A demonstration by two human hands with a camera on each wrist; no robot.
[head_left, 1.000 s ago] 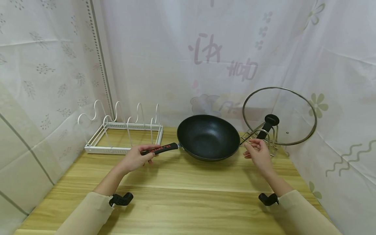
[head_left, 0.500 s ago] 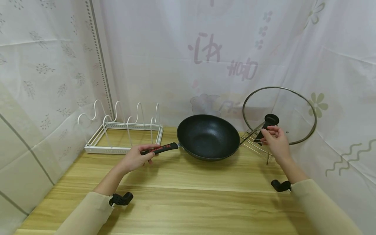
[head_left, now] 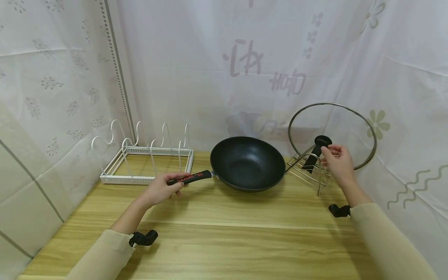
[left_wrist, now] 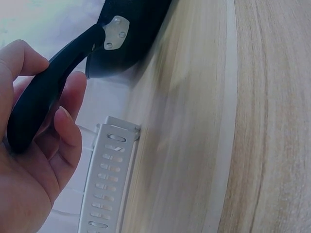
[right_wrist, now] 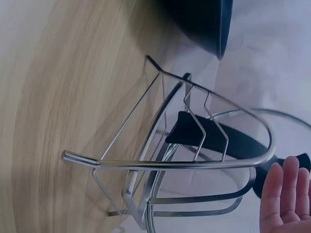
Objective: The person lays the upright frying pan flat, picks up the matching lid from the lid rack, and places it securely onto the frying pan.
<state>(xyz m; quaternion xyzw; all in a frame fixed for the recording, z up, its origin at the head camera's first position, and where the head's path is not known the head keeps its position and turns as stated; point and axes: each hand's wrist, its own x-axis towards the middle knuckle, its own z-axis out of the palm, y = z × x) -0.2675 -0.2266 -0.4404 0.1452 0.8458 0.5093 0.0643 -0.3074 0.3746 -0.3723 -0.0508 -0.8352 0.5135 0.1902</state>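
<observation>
Head view, clock centred mid-frame: at eight, the left hand (head_left: 161, 190) pinches the handle (head_left: 190, 178) of the pan (head_left: 247, 163), which sits near centre; at three, the right hand (head_left: 339, 165), fingers nearly straight and together, lies at the knob (head_left: 322, 140) of the lid (head_left: 332, 126), contact uncertain, beside the wire rack (right_wrist: 184, 165). Apparent step: steadying pan, reaching for lid; next calls for gripping the knob.
</observation>
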